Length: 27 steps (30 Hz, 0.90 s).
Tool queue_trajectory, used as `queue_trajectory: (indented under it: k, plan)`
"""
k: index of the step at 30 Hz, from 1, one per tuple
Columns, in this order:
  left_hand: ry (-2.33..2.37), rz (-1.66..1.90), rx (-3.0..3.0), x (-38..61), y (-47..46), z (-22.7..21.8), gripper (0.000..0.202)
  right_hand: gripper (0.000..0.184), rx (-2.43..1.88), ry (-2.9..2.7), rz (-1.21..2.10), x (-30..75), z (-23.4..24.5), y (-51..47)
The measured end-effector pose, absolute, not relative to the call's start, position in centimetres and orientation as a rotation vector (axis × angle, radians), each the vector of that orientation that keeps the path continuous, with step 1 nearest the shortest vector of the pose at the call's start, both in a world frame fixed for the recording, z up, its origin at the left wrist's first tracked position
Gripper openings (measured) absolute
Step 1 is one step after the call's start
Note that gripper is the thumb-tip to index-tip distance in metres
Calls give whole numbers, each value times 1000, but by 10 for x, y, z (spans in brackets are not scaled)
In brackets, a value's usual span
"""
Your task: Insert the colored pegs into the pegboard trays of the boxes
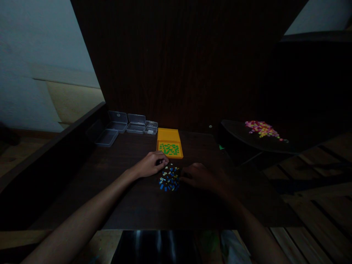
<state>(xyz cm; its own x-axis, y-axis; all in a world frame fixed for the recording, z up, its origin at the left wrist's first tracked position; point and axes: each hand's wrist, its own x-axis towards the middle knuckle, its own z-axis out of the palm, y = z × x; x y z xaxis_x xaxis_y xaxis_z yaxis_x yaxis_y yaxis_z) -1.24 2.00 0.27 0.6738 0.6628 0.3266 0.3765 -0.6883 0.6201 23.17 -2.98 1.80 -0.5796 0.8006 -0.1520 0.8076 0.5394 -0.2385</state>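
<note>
A small heap of blue, yellow and white pieces (169,179) lies on the dark table (132,205). My left hand (150,163) rests at the heap's upper left edge, fingers curled in; what they hold is too small to make out. My right hand (198,176) sits in shadow at the heap's right side, fingers bent toward the pieces. Just beyond the heap stands an open orange box (169,136) whose near half holds several green pieces (169,149).
Several clear plastic boxes (127,125) stand open at the table's far left. A dark round surface (239,136) at the right carries a pile of pink and yellow pieces (262,129). A dark wooden panel rises behind the table; a wooden floor shows at the right.
</note>
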Motion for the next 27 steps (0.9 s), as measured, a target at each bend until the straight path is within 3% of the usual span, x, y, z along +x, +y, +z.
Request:
queue_trajectory:
  k: [27]
  plan:
    - [795,719,2399,-13,20,3,17,21,1495,2686,-410,228,18,-31]
